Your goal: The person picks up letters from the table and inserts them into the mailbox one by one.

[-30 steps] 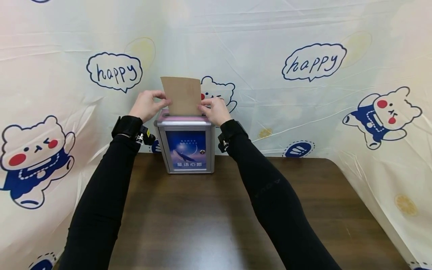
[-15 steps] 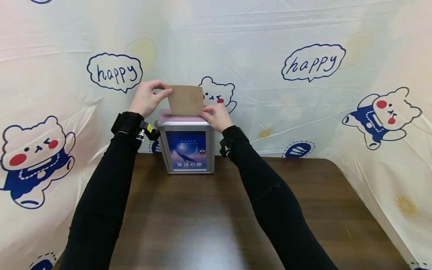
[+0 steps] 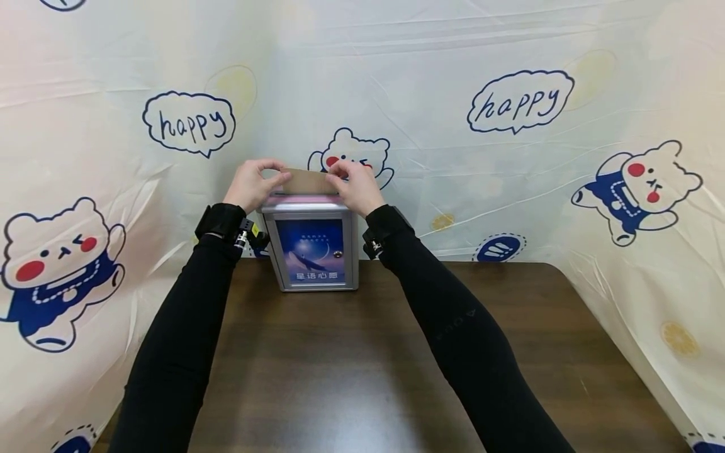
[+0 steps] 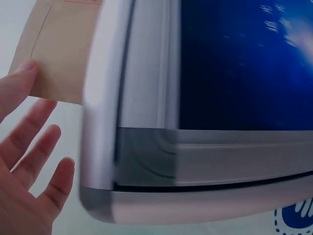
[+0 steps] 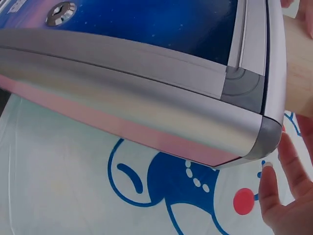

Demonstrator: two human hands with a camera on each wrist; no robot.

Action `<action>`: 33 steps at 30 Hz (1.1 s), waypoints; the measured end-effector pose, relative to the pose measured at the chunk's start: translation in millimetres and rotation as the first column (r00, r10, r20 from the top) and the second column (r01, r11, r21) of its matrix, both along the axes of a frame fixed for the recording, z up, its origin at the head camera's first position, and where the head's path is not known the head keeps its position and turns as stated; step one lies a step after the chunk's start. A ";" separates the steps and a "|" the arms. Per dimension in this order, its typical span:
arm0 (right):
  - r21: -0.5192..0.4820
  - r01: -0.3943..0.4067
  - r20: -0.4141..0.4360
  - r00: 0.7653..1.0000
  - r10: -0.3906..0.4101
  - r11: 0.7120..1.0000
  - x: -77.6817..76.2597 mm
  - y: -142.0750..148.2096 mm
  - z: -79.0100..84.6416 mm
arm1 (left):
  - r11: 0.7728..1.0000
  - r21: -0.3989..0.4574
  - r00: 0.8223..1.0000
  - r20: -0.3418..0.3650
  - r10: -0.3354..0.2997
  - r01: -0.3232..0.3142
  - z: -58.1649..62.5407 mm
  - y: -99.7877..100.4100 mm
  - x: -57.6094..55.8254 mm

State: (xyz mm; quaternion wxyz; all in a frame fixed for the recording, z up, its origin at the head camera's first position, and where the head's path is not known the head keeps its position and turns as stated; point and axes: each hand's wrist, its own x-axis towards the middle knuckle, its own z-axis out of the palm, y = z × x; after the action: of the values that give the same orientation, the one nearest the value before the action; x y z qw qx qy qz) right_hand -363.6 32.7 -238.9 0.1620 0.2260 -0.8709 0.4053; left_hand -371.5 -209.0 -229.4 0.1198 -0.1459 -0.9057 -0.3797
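A brown paper envelope (image 3: 308,181) stands upright at the top of a silver-framed suggestion box (image 3: 311,253), its lower part hidden inside the box. My left hand (image 3: 252,184) pinches the envelope's left end. In the left wrist view the thumb lies on its face, near red printed lines, while the other fingers spread below. At the opposite end, my right hand (image 3: 361,187) pinches the upper right corner. The right wrist view shows the box's keyhole lock (image 5: 61,13) and only part of that hand beside the envelope (image 5: 298,66).
The box stands at the back of a dark brown wooden table (image 3: 340,358). Close behind it hangs a pale curtain (image 3: 419,126) printed with cartoon bears and "happy" bubbles. The table's right edge slants toward the front right.
The envelope has sunk into the top of the box until only a low strip shows. My left hand rose, then came down; my right hand shifted to the envelope's top corner.
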 end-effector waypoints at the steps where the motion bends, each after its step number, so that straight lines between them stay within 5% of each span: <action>1: 0.016 0.007 -0.002 1.000 -0.007 1.000 0.2 -1.3 0.2 | 1.000 -0.010 1.000 0.002 0.004 -0.004 -1.8 -1.0 -0.2; 13: 0.143 0.134 -0.046 0.991 -0.128 0.981 -7.3 -3.0 -18.5 | 0.998 -0.065 0.991 -0.132 -0.002 -0.007 -18.2 -2.6 -4.9; 25: 0.114 0.123 -0.083 0.990 -0.114 0.986 -5.6 0.1 -29.3 | 0.997 -0.076 0.987 -0.159 0.007 -0.019 -27.1 -1.3 -9.3; 33: 0.144 0.179 -0.102 0.981 -0.165 0.973 8.9 19.4 -23.6 | 0.999 -0.038 0.974 -0.225 0.013 -0.023 -24.5 -5.5 5.5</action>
State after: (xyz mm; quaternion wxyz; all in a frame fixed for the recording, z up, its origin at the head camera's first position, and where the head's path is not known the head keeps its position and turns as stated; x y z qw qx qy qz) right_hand -354.7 52.1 -262.5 0.2174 0.1794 -0.9075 0.3114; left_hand -366.0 -214.5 -253.9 0.2221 -0.1822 -0.8950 -0.3412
